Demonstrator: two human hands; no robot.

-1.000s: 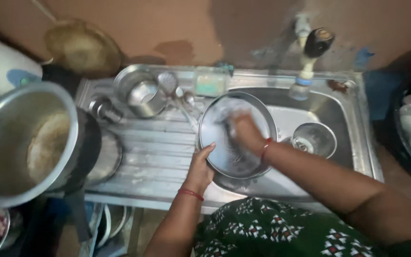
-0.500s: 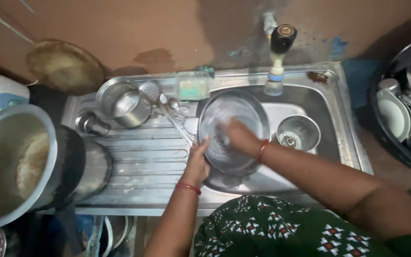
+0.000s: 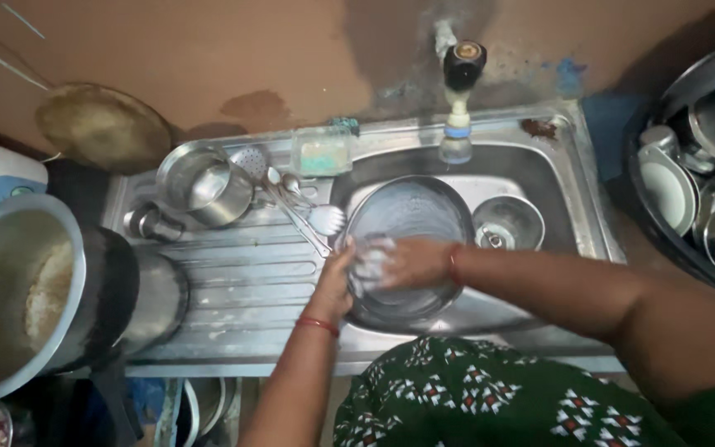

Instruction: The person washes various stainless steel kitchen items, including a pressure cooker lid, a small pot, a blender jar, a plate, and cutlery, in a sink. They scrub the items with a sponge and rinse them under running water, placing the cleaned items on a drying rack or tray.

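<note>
A round steel plate [image 3: 411, 217] is tilted over the steel sink [image 3: 568, 178]. My left hand [image 3: 337, 277] grips its left rim. Soap foam covers my right hand [image 3: 395, 263], which lies flat on the plate's lower face; a scrubber may be under the fingers, but the foam hides it. Red bangles sit on both wrists. The tap [image 3: 459, 91] stands just behind the plate.
A small steel bowl [image 3: 506, 222] lies in the basin. On the drainboard [image 3: 242, 281] are a steel pot [image 3: 204, 186], ladles [image 3: 295, 207] and a soap dish [image 3: 322, 153]. A big pot with food [image 3: 18, 290] is at left, a tub of steel dishes [image 3: 705, 182] at right.
My right hand has slid from the plate's middle down to its lower left, beside my left hand, and more foam shows on it. The view has shifted to the right.
</note>
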